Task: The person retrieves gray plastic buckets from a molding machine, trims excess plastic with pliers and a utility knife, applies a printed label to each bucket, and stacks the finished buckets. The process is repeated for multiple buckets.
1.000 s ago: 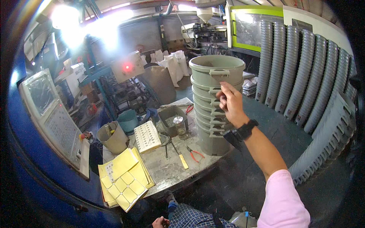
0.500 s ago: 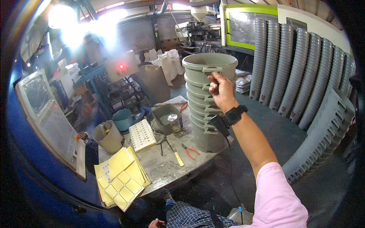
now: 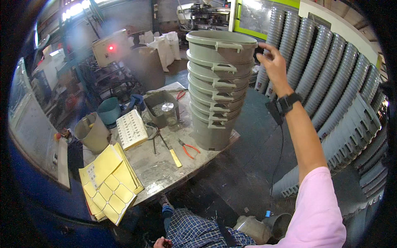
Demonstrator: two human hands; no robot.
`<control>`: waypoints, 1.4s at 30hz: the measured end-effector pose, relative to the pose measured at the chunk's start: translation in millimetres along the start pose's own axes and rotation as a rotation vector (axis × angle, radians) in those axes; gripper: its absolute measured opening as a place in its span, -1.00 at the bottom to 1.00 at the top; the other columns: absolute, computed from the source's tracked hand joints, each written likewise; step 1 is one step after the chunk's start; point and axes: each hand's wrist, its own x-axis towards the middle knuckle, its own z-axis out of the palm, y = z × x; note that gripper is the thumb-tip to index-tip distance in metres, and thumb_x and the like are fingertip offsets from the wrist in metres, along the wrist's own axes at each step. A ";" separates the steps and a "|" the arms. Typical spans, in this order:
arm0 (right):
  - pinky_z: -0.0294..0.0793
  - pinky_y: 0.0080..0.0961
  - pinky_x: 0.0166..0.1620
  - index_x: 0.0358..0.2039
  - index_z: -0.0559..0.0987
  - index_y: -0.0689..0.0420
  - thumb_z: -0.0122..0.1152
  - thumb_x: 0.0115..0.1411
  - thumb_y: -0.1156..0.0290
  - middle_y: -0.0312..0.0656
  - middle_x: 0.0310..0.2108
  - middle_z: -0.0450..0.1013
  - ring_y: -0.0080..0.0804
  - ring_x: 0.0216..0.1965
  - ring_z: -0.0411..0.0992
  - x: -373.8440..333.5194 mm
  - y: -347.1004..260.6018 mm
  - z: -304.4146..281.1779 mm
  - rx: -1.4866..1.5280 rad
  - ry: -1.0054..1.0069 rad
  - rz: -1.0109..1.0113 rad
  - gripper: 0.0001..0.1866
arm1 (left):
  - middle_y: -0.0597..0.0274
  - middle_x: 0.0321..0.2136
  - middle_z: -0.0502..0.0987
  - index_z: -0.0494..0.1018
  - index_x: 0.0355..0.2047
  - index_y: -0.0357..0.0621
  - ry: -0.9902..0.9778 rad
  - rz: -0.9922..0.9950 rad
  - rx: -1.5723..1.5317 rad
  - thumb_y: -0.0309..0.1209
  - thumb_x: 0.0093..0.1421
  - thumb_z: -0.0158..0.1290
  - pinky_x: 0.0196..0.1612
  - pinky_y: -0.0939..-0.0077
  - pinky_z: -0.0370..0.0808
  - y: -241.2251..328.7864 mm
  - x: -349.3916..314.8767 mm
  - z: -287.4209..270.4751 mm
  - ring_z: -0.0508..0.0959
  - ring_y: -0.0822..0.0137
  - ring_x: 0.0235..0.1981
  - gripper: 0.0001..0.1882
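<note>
A tall stack of grey buckets [image 3: 219, 87] stands on the right end of the tabletop [image 3: 165, 169]; the right hand [image 3: 273, 66] is raised just beside the top bucket's rim, fingers [image 3: 269, 46] spread apart and holding nothing; a black watch [image 3: 288, 101] sits on that wrist; the left hand [image 3: 162, 243] barely shows at the lower edge, its fingers too hidden to tell; the tabletop is grey and dusty, in a workshop with machines behind; red pliers [image 3: 189, 149], yellow sheets [image 3: 107, 182] and a small beige bucket [image 3: 92, 133] lie leftward; long rows of stacked buckets [image 3: 331, 91] fill the right side.
</note>
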 end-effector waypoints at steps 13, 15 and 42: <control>0.35 -0.59 -0.09 -0.20 0.56 0.16 0.21 0.14 0.28 -0.27 -0.27 0.50 -0.54 -0.25 0.38 36.7 29.4 16.3 0.049 -0.211 -0.169 -0.73 | 0.36 -0.68 0.42 0.42 -0.60 -0.06 0.028 -0.071 0.011 -0.29 0.17 0.00 -0.50 0.61 0.31 7.5 7.0 16.3 0.38 0.49 -0.63 -0.77; 0.36 -0.54 -0.05 -0.14 0.52 0.19 0.08 0.14 0.51 -0.18 -0.21 0.51 -0.44 -0.17 0.43 25.9 39.0 9.5 0.008 -0.013 -0.101 -0.75 | 0.36 -0.68 0.42 0.42 -0.59 -0.06 0.030 -0.081 -0.001 -0.29 0.18 0.00 -0.51 0.62 0.31 6.9 5.1 17.5 0.38 0.50 -0.63 -0.77; 0.49 -0.44 -0.23 -0.07 0.37 0.19 0.07 0.23 0.18 -0.14 -0.23 0.46 -0.40 -0.31 0.45 -195.8 26.3 60.1 1.252 -0.045 0.915 -0.61 | 0.39 -0.72 0.35 0.40 -0.61 -0.06 0.014 -0.020 0.187 -0.28 0.20 -0.07 -0.57 0.62 0.20 2.8 -15.4 42.3 0.29 0.52 -0.68 -0.73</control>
